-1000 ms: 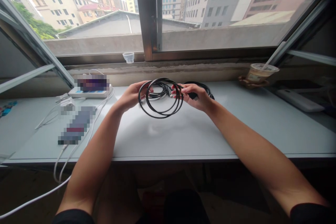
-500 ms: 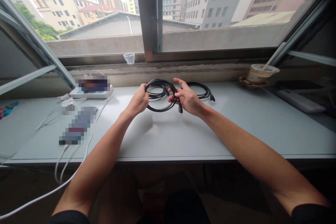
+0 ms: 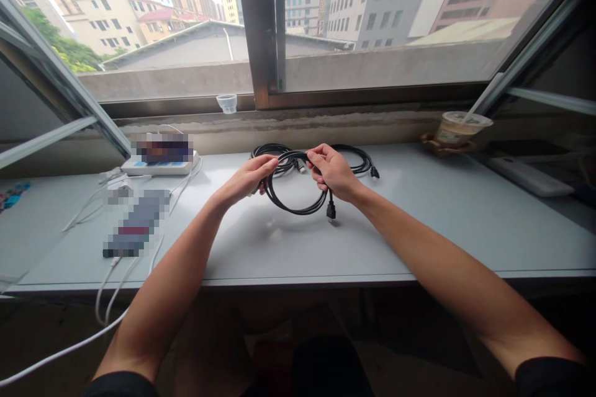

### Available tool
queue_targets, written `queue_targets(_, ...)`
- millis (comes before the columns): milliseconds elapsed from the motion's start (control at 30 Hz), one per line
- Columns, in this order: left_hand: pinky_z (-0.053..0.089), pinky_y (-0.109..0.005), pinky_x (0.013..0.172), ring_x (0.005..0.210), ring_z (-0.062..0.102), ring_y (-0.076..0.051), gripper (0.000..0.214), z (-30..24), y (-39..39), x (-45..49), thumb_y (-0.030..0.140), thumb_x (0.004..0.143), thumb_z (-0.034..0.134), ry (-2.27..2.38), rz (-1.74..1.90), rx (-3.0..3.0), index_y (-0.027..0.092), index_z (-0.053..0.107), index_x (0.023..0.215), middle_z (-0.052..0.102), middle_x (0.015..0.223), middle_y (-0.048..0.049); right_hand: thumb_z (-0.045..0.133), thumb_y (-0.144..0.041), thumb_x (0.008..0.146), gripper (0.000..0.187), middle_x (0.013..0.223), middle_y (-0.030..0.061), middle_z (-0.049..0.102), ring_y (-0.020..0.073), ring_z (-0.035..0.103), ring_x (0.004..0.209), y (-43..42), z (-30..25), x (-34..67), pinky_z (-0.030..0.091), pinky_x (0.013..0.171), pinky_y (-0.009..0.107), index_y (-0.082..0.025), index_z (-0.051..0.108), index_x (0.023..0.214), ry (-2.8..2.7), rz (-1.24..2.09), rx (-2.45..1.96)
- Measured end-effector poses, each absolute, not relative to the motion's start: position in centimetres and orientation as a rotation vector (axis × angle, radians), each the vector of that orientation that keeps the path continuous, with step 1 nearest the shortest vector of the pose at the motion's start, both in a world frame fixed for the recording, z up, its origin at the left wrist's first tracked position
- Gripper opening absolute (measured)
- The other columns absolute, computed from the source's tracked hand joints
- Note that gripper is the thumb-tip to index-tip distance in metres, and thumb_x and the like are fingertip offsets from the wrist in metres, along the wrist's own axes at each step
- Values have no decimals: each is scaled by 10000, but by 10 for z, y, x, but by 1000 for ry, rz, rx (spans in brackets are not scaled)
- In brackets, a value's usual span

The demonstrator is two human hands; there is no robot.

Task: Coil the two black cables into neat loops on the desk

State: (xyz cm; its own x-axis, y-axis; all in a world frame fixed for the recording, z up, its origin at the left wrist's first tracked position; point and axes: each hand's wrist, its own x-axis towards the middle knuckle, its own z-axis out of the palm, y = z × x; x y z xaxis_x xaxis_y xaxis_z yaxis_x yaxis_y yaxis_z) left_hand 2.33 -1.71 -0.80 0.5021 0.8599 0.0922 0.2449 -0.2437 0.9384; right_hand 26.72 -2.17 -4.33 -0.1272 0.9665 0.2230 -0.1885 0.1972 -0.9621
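Observation:
A coiled black HDMI cable (image 3: 298,212) is held up over the table between my two hands. My left hand (image 3: 249,178) is closed on the left side of the coil, its thumb lying along the top. Opposite it, my right hand (image 3: 334,172) pinches the upper right of the loop between thumb and fingers. One plug with a metal tip (image 3: 331,212) hangs down below my right hand. Behind the held loop lies a second black coiled cable (image 3: 267,149), partly hidden by it. Another black coiled cable (image 3: 361,152) rests behind my right hand, its plug pointing right.
On the left of the table (image 3: 372,248) are a white power strip (image 3: 158,164), a blurred-out dark device (image 3: 137,223) and several white cords. A drink cup with a straw (image 3: 459,127) stands at the back right, and a small clear cup (image 3: 227,103) sits on the window ledge.
My right hand has gone from spread fingers to a grip on the coil. The loop has tilted and dropped slightly, and its hanging plug is lower. My left thumb now lies flatter on top.

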Motion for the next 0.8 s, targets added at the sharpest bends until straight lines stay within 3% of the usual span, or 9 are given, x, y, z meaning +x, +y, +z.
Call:
queue_targets(133, 448, -251, 607, 702, 521, -145, 371, -19, -22, 38, 552, 1004, 565, 1085, 776, 1925, 197, 622, 1098, 535, 800, 3, 756, -545, 892, 383, 817, -46, 586, 48, 385, 435, -27, -44, 261, 274, 314, 175, -252, 541, 1014, -1383, 1257, -897)
queue_targets(333, 486, -318, 788, 880, 600, -217, 416, -14, -25, 40, 408, 1028, 441, 1122, 882, 2014, 172, 697, 1255, 678, 953, -64, 768, -474, 893, 404, 783, -44, 545, 76, 434, 490, -31, -42, 257, 451, 382, 228, -238, 664, 1204, -1449, 1273, -869)
queue_targets(433, 470, -328, 773, 805, 593, -220, 437, -6, -27, 35, 452, 1043, 439, 1169, 761, 2117, 178, 721, 1233, 654, 836, -46, 770, -476, 903, 423, 701, -64, 445, 66, 344, 469, -29, -43, 259, 367, 354, 205, -223, 715, 1237, -1409, 1304, -897)
queue_targets(567, 465, -357, 799, 771, 594, -232, 463, -7, -30, 35, 519, 1055, 453, 1244, 676, 2298, 201, 690, 1294, 649, 793, -36, 762, -510, 906, 419, 722, -39, 482, 62, 350, 470, -27, -46, 262, 310, 339, 200, -209, 758, 1198, -1392, 1319, -907)
queue_targets(733, 507, -380, 915, 963, 672, -248, 468, -17, -30, 44, 454, 1061, 469, 1147, 794, 2226, 184, 628, 1408, 747, 1086, -95, 791, -479, 876, 384, 745, -16, 579, 52, 372, 451, -29, -43, 261, 292, 336, 199, -202, 773, 1141, -1379, 1314, -892)
queue_targets(800, 493, -390, 1033, 1128, 677, -260, 433, -19, -29, 48, 416, 1057, 488, 1067, 883, 2199, 195, 652, 1390, 746, 1243, -108, 780, -475, 888, 391, 811, 16, 661, 69, 471, 480, -30, -40, 261, 371, 363, 206, -205, 764, 1170, -1402, 1299, -875)
